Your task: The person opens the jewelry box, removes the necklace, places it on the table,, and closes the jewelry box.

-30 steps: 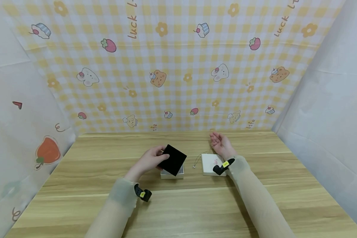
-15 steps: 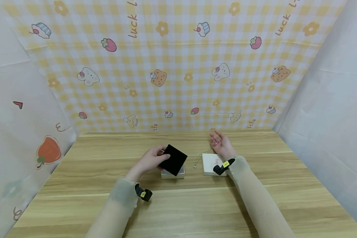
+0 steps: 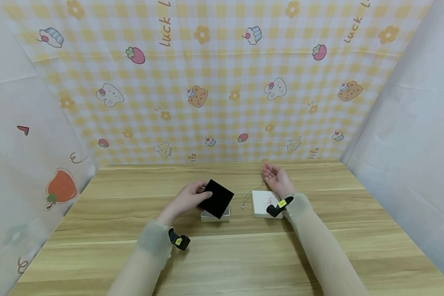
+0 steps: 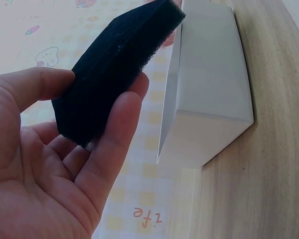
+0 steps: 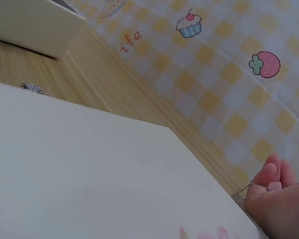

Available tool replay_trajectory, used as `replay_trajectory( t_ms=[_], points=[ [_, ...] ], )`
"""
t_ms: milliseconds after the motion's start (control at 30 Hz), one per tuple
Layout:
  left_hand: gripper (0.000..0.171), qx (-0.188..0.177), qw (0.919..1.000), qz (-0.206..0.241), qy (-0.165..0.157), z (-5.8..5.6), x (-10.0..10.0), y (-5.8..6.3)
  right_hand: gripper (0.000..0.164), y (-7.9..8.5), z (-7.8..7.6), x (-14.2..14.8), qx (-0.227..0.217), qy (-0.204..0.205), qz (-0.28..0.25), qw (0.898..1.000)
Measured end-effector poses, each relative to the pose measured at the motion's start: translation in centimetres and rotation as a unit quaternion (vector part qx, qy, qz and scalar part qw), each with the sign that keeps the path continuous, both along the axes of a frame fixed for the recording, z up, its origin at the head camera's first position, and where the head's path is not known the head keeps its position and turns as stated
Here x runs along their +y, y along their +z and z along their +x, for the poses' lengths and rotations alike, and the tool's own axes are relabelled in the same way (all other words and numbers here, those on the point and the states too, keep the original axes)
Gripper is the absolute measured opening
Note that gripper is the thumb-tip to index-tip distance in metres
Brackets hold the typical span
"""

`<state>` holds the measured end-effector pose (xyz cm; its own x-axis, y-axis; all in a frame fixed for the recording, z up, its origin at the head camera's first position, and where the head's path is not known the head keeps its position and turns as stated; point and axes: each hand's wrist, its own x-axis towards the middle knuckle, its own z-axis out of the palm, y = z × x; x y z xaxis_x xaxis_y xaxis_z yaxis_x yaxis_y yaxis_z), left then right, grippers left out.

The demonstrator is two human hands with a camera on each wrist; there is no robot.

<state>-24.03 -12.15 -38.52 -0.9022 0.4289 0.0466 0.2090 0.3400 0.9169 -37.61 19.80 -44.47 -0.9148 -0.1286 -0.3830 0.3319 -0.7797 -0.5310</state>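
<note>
The left hand (image 3: 188,199) is pinching a square black foam pad (image 3: 218,200) above a white cardboard box (image 3: 215,219); the right hand (image 3: 278,181) is gripping a silver chain necklace (image 3: 246,198) (its pendant (image 3: 242,206) is lying near a square white cardboard lid (image 3: 262,201)).

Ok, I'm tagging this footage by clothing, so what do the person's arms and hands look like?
The left sleeve and right sleeve are long and pale beige, with grey-green cuffs. At each cuff sits a black strap with a black device and yellow label. The left hand and right hand are ungloved.
</note>
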Motion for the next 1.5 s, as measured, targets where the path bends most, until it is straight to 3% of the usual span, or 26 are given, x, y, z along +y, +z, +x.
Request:
replay_trajectory(
  t_ms=[167,267,567,767,933,1133,1467,1500],
  points=[
    [0.028,0.000,1.0000,0.002,0.001,-1.6,-0.3,-2.3,0.044,0.0,0.1,0.3,-0.006,-0.002,0.010,1.000],
    [0.029,0.001,1.0000,0.002,0.003,-1.9,-0.4,-2.8,0.037,0.0,0.1,0.4,-0.005,0.000,0.010,1.000],
    [0.027,0.018,0.9998,0.009,-0.002,-1.8,-0.4,-3.1,0.018,0.2,0.2,0.3,-0.020,-0.015,0.008,1.000],
    [0.026,-0.001,0.9999,0.005,0.009,-1.8,-0.4,-2.9,0.033,0.1,0.0,0.3,-0.012,-0.016,-0.002,1.000],
    [0.027,-0.008,0.9999,0.003,0.009,-1.6,-0.3,-2.7,0.047,0.0,0.0,0.4,0.010,0.008,0.028,1.000],
    [0.026,-0.005,1.0000,0.002,0.005,-1.7,-0.3,-2.8,0.047,0.2,0.2,0.5,0.020,0.012,0.056,0.998],
    [0.025,-0.008,1.0000,0.003,-0.001,-1.3,-0.3,-2.1,0.048,0.1,-0.2,0.8,-0.013,-0.005,0.066,0.998],
    [0.025,-0.009,1.0000,0.003,0.002,-1.6,-0.3,-2.5,0.049,0.1,-0.1,0.8,-0.013,-0.004,0.067,0.998]
  ],
)
